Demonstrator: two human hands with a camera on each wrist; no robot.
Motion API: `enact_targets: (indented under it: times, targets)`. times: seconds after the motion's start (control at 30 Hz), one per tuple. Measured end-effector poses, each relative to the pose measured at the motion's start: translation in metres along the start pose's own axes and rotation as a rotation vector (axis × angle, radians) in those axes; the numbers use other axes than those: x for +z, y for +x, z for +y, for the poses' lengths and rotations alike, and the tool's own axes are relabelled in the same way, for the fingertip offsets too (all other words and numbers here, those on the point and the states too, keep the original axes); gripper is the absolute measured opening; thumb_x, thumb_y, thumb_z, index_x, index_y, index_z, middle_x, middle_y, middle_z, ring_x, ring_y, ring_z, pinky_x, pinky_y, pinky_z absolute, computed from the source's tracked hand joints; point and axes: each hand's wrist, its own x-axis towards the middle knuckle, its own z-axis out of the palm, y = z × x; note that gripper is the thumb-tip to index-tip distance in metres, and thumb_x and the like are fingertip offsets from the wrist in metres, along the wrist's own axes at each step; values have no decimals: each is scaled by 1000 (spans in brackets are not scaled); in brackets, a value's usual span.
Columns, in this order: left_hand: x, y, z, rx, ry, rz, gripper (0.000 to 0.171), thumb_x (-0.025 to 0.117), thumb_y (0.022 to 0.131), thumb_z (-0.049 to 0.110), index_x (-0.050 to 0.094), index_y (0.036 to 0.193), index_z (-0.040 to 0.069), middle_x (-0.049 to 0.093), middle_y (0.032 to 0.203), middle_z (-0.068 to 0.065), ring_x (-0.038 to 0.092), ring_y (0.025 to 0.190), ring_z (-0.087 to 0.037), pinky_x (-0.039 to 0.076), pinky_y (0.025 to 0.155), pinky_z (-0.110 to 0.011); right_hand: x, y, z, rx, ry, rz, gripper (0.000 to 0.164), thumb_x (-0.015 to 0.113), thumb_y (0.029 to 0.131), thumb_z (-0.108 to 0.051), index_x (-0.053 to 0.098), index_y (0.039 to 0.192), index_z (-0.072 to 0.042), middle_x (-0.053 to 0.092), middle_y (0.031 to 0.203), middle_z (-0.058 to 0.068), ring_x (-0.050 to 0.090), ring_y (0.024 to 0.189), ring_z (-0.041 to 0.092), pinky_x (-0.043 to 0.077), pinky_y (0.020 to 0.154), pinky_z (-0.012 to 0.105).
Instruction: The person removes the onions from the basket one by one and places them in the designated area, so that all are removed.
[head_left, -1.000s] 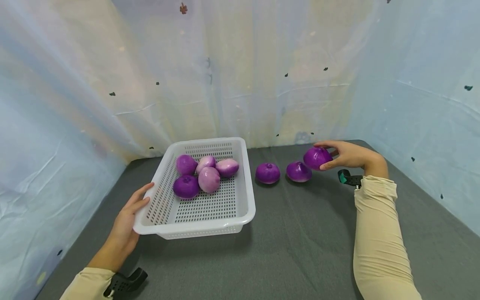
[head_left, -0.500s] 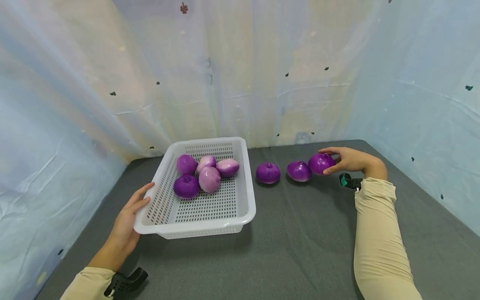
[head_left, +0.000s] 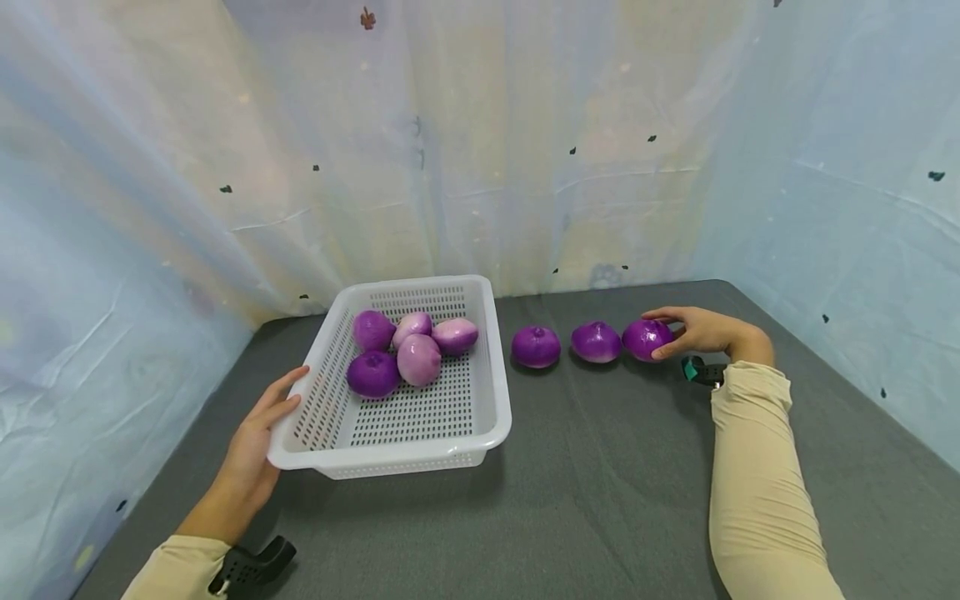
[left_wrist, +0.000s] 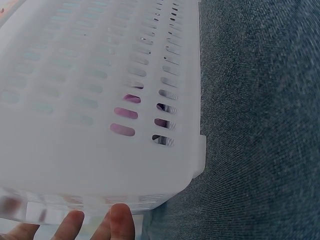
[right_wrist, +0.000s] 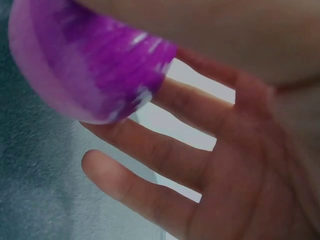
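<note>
My right hand (head_left: 701, 331) grips a glossy purple onion (head_left: 647, 339), thumb on the near side and fingers behind it. In the right wrist view this onion (right_wrist: 90, 65) sits against the fingers, low over the dark cloth. To its left in a row lie two more purple onions, the pointed one (head_left: 596, 342) close beside it and another (head_left: 536, 347) near the basket. My left hand (head_left: 251, 450) holds the left rim of a white perforated basket (head_left: 405, 454). Several onions (head_left: 418, 360), pale and dark purple, lie inside it. Fingertips (left_wrist: 121, 220) show at the basket's wall in the left wrist view.
A grey cloth (head_left: 600, 500) covers the table. Pale patterned curtains (head_left: 480, 167) hang behind it and along both sides. Each wrist wears a black camera mount, the left one (head_left: 255, 562) just above the cloth.
My right hand has lowered the onion to the right end of the row, slightly right of where it was. The pointed onion has shifted slightly. The left hand and basket stay put.
</note>
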Motion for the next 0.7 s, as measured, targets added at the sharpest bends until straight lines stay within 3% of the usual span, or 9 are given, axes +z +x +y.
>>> enact_targets:
  times: [0.27,0.7]
  targets:
    - [0,0,0,12,-6,-7,50,36,108,37,24,156,30,34,141,13,57,112,0,54,83,-30,3,2,9,53,-5,-27,87,75,88,-40,30,153,-2,31,152,35,32,137,57,36,105,67]
    - [-1,0,0,11,-1,-6,50,35,108,37,24,156,31,32,144,12,56,113,0,54,84,-30,1,0,5,26,17,-22,87,74,89,-37,28,154,-1,29,153,36,33,137,58,38,103,66]
